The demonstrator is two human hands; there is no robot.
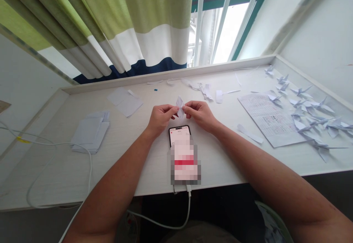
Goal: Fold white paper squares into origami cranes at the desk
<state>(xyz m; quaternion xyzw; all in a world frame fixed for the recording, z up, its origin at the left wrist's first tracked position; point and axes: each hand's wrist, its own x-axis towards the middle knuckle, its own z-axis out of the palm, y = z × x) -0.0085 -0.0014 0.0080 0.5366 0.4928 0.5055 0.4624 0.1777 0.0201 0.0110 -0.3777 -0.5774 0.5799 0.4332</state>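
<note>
Two hands [161, 118] [202, 115], fingers [173, 111] pinched on side edges of folded paper [179, 101], bare desk [226, 113] left and right.

At eleven o'clock a curtain [160, 11] is hung in green, white and navy, and at one o'clock a window [211, 22] is crossed by white bars [199, 18]. On the desk [217, 167], a written sheet [261, 119] is laid at three o'clock. At six, a phone [184, 158], its screen partly pixelated, is joined to a white cable [189, 204], while cord [90, 162] is looped at eight.
</note>
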